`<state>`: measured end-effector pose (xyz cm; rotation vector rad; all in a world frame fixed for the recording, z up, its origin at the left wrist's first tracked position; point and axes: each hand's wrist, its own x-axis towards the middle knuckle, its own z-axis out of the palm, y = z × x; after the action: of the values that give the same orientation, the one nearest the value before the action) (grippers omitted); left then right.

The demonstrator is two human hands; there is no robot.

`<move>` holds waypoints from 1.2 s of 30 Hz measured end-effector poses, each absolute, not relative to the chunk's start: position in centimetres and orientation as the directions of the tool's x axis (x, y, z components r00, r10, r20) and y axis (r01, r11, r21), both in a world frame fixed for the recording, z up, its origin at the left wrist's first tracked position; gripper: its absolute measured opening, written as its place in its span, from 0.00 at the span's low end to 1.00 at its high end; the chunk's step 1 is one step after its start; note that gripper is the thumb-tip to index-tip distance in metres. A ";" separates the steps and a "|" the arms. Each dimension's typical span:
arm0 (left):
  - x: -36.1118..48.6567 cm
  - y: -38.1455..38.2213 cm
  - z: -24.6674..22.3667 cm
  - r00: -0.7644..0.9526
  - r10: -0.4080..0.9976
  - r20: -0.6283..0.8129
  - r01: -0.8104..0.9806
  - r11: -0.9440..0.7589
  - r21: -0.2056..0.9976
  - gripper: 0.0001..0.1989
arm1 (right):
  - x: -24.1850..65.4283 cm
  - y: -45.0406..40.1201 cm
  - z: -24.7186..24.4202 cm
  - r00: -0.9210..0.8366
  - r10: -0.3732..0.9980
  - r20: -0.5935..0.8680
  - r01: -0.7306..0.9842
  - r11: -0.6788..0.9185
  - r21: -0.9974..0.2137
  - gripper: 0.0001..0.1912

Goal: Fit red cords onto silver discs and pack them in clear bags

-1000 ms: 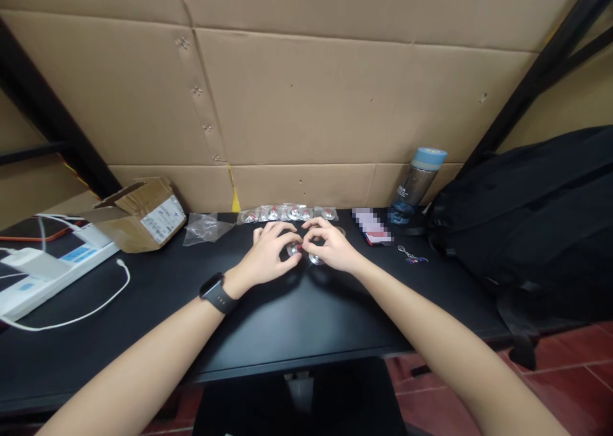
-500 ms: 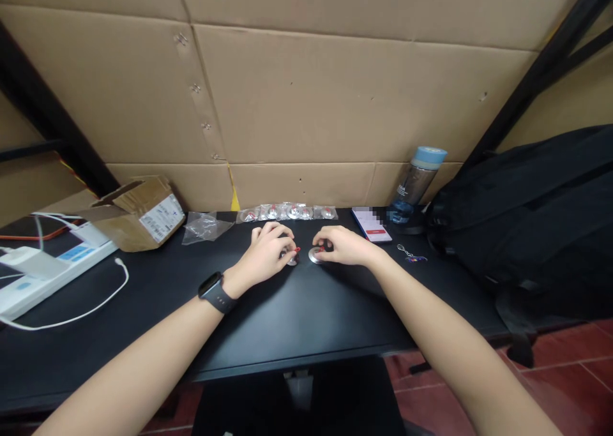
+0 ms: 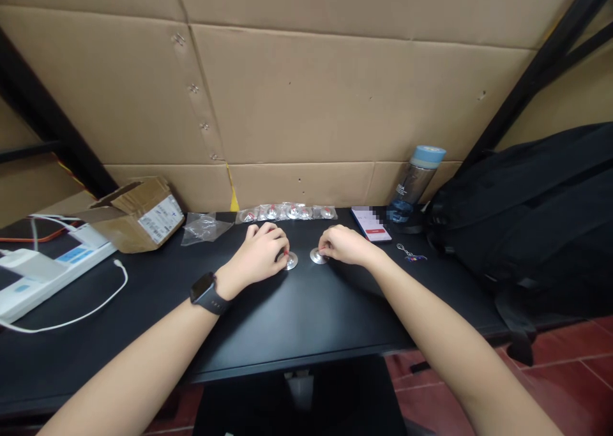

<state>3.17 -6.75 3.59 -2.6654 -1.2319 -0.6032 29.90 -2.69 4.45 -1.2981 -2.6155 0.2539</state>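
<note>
Clock reckoned from the gap between the two discs, twelve pointing straight away from the person. Left hand [image 3: 261,252], at nine, is pinching the red top of the left disc [image 3: 292,262] between thumb and fingers; silver rim is showing at the fingertips' three o'clock side. Right hand [image 3: 347,244], at three, is grasping the right disc [image 3: 316,256] likewise, thumb and finger closing on its red part, the other fingers curling inward. Both discs are sitting on the black table [image 3: 297,321], apart, a short bare strip running between them. Left wrist, toward eight, is wearing a dark watch [image 3: 209,292]. At twelve, a row of wrapped discs [image 3: 293,212] in clear film is lying near the foot of the cardboard wall [image 3: 306,97]. Toward ten, a crumpled clear bag [image 3: 205,227] is lying flat, with an opened carton [image 3: 143,216] tilting just beyond it, label facing out. At nine, well apart, a white power strip [image 3: 52,278] is carrying plugs, a white cable [image 3: 127,278] looping nearby. Toward two, a phone [image 3: 378,232] is lying screen up, a blue-lidded bottle [image 3: 416,184] standing farther out. At three, a keychain [image 3: 416,257] is resting; beyond it, a black backpack [image 3: 527,225] is slumping.
</note>
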 end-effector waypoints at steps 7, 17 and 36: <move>3.0 -6.6 3.5 0.642 0.647 0.412 0.704 -0.710 0.018 0.05 | 29.3 -3.6 4.6 -0.638 0.753 0.160 0.739 0.658 -0.147 0.05; 3.6 -6.8 3.2 0.711 0.593 0.378 0.651 -0.759 -0.034 0.11 | 29.3 -3.7 4.5 -0.657 0.739 0.150 0.732 0.673 -0.105 0.06; 4.0 -6.9 3.4 0.605 0.614 0.507 0.742 -0.666 -0.078 0.09 | 28.4 -3.6 4.1 -0.671 0.661 0.336 0.622 0.748 -0.232 0.05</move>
<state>3.99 -6.93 3.36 -2.5531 -1.1061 -0.6509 28.42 -3.58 4.08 -0.9806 -2.5468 0.1363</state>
